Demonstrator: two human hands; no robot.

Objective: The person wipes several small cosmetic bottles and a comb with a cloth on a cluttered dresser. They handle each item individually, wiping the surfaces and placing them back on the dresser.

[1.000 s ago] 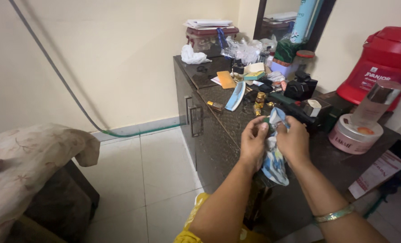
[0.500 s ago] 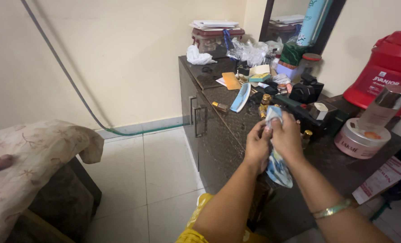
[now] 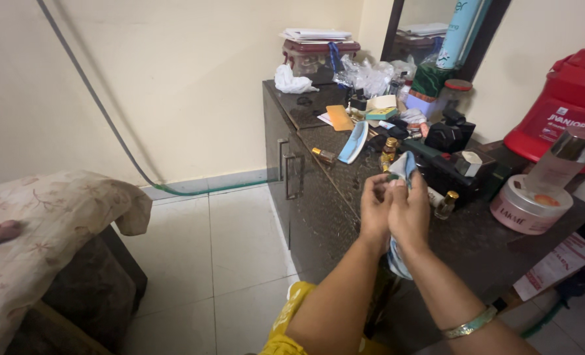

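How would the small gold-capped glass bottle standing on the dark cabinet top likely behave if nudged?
The small gold-capped glass bottle stands upright and narrow, so it would probably tip easily. It looks round, so it may then roll. Being glass, it is likely fragile.

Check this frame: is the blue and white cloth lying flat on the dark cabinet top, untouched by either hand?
No: the cloth is pinched between the left hand and right hand, held up above the cabinet top.

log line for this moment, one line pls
left hand: grips cloth | right hand: grips cloth, pressed to left | over cabinet
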